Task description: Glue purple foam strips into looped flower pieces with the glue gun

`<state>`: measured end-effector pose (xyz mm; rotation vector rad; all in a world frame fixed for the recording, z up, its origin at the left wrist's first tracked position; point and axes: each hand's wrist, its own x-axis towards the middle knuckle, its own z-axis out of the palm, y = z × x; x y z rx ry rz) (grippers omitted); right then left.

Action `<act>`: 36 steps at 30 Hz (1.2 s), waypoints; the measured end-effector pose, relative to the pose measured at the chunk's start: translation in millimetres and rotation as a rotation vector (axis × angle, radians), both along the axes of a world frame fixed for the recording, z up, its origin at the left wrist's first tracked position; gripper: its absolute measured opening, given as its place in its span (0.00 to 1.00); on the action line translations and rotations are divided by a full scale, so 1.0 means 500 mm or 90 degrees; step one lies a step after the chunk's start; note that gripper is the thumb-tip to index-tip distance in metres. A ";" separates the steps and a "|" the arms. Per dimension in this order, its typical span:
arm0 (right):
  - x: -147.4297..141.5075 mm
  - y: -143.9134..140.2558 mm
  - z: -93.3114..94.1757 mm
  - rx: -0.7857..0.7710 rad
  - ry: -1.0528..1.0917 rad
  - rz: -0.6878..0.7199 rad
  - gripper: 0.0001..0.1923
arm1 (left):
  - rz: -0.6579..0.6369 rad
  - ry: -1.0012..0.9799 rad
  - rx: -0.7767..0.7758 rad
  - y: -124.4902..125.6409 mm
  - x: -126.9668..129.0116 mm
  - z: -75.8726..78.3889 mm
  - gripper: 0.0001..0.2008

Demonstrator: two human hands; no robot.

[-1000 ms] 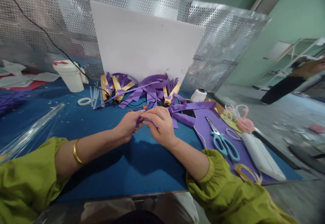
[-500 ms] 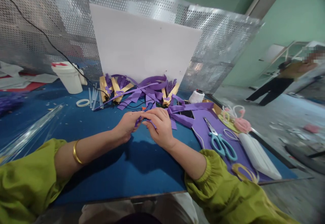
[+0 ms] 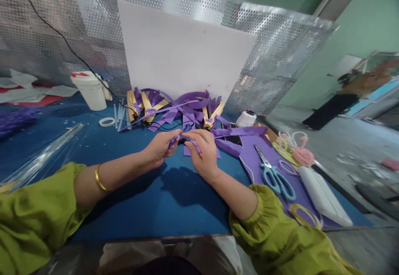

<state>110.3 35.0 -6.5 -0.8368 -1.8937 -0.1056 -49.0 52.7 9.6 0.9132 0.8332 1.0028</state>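
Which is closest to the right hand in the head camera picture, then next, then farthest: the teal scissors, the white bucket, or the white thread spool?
From the right hand:
1. White thread spool, just behind it to the right.
2. Teal scissors, on the purple sheet at the right.
3. White bucket, far back at the left.

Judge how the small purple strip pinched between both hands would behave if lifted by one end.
The purple strip looks thin like the curled strips piled behind, so it is probably floppy and would droop. It seems very light: the left hand and right hand hold it with fingertips only. Likely easy to crease.
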 end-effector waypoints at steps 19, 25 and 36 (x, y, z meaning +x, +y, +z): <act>-0.007 0.006 -0.003 -0.018 -0.083 0.048 0.17 | 0.019 -0.041 -0.026 0.002 0.004 -0.015 0.08; -0.015 0.005 -0.019 0.017 -0.197 0.052 0.17 | 0.029 -0.050 -0.052 -0.007 0.015 -0.020 0.10; 0.008 0.002 0.032 -0.168 -0.301 0.095 0.13 | -0.113 0.071 -0.033 -0.002 0.009 -0.039 0.37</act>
